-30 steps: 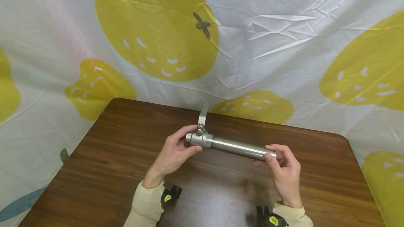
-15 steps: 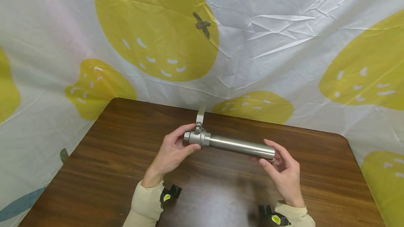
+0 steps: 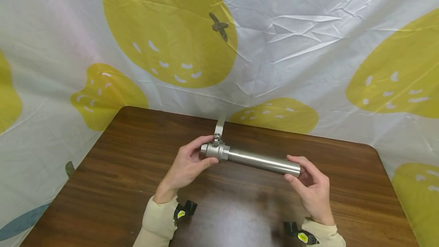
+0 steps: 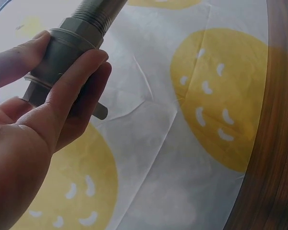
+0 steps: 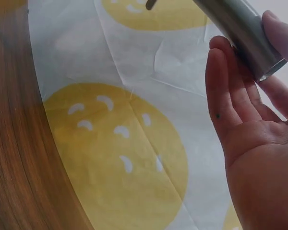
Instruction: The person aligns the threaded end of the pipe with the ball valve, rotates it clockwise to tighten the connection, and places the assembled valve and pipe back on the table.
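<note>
My left hand (image 3: 183, 169) grips the body of a silver ball valve (image 3: 215, 151) between thumb and fingers, above the table. Its flat lever handle (image 3: 220, 125) points away toward the curtain. A shiny steel pipe (image 3: 262, 161) runs from the valve's right side, tilted slightly down to the right. In the left wrist view, some screw thread (image 4: 93, 20) shows where the pipe meets the valve's hex end. My right hand (image 3: 314, 191) holds the pipe's free end, thumb on the near side and fingers on the far side. In the right wrist view, the pipe end (image 5: 259, 52) sits between thumb and fingers.
A dark wood table (image 3: 144, 140) with rounded far corners lies under both hands. Behind it and at its sides hangs a white curtain (image 3: 274, 56) with yellow fruit prints. Black wrist cameras (image 3: 181, 210) are strapped over the cream sleeves (image 3: 159, 218).
My right hand's fingers loosen on the pipe, shift round it and close nearer its end. The valve dips slightly left and comes back while my left hand keeps its grip.
</note>
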Available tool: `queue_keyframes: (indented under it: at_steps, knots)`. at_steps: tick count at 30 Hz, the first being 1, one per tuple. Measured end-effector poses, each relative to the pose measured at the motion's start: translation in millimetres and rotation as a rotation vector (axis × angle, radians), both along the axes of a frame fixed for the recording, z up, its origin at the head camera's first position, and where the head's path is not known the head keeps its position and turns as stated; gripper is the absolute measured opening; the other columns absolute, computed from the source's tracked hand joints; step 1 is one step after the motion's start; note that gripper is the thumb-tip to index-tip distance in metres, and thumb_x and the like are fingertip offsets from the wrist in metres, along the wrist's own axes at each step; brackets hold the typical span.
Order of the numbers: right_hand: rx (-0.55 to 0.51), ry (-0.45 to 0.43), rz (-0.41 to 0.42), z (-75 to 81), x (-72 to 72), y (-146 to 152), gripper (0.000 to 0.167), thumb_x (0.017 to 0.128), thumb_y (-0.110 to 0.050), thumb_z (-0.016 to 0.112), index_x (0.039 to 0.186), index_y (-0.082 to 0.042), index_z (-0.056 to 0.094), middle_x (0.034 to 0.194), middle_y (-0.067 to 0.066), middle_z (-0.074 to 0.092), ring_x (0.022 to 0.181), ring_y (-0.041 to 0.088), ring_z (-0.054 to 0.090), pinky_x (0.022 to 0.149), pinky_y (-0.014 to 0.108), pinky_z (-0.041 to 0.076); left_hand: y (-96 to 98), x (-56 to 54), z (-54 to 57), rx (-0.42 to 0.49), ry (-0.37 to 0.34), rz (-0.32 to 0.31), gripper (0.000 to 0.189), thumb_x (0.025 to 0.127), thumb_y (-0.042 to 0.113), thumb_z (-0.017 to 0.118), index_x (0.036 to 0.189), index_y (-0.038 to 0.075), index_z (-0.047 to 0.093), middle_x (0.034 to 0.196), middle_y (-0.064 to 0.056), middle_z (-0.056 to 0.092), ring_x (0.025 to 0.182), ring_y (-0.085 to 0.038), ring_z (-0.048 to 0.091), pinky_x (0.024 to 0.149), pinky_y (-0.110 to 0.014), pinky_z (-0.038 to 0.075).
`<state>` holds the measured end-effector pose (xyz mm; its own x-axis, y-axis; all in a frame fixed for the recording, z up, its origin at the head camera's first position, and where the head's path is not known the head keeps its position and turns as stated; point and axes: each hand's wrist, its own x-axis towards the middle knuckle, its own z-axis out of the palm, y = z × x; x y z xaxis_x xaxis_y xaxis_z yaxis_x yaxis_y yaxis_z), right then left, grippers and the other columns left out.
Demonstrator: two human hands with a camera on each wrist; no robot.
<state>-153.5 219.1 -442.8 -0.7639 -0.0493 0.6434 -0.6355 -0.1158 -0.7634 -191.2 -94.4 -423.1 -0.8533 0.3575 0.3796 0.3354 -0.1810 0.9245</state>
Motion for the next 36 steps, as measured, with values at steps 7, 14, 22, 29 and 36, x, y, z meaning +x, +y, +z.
queue_keyframes:
  at_steps: [7,14,22,29,36]
  knots:
    - [-0.042,-0.022,-0.011,0.9,2.1,1.0,0.04,0.071,0.032,0.061,0.109,0.022,0.051,0.105,0.01,0.069,0.088,0.012,0.068,0.07,0.017,0.054,2.3,0.5,-0.2,0.003,-0.008,0.002,0.055,0.082,0.0,0.073,0.131,-0.009,0.049,0.12,-0.03,0.051,0.097,-0.011,0.059,0.079,-0.019,0.055]
    - [-0.021,-0.061,-0.061,2.3,3.1,-0.5,0.035,0.074,0.029,0.061,0.107,0.019,0.054,0.099,0.004,0.071,0.083,0.008,0.068,0.066,0.014,0.053,2.9,0.4,-0.3,0.016,0.005,0.015,0.054,0.082,0.0,0.073,0.129,-0.01,0.049,0.119,-0.031,0.052,0.097,-0.01,0.059,0.079,-0.018,0.054]
    - [-0.039,-0.065,-0.026,2.5,2.3,-1.9,0.027,0.08,0.029,0.053,0.106,0.023,0.052,0.093,0.007,0.073,0.075,0.014,0.072,0.064,0.024,0.058,2.7,1.1,0.6,0.014,-0.004,0.013,0.054,0.082,0.002,0.074,0.129,-0.01,0.05,0.12,-0.031,0.052,0.097,-0.01,0.059,0.079,-0.018,0.054]
    - [-0.015,-0.024,-0.002,0.1,-1.0,-1.5,0.025,0.087,0.02,0.054,0.111,0.022,0.048,0.086,0.007,0.074,0.069,0.017,0.073,0.065,0.025,0.059,3.7,0.3,0.5,0.016,-0.013,0.028,0.054,0.081,0.0,0.074,0.129,-0.011,0.05,0.119,-0.031,0.052,0.097,-0.009,0.059,0.078,-0.017,0.054]
    - [-0.031,-0.014,0.04,-0.1,-1.2,-1.6,0.03,0.092,0.004,0.057,0.115,0.022,0.048,0.09,0.009,0.074,0.073,0.018,0.073,0.067,0.026,0.059,4.5,-0.5,-0.2,0.027,-0.007,0.045,0.057,0.08,0.003,0.076,0.128,-0.012,0.05,0.117,-0.032,0.053,0.096,-0.009,0.059,0.077,-0.016,0.054]
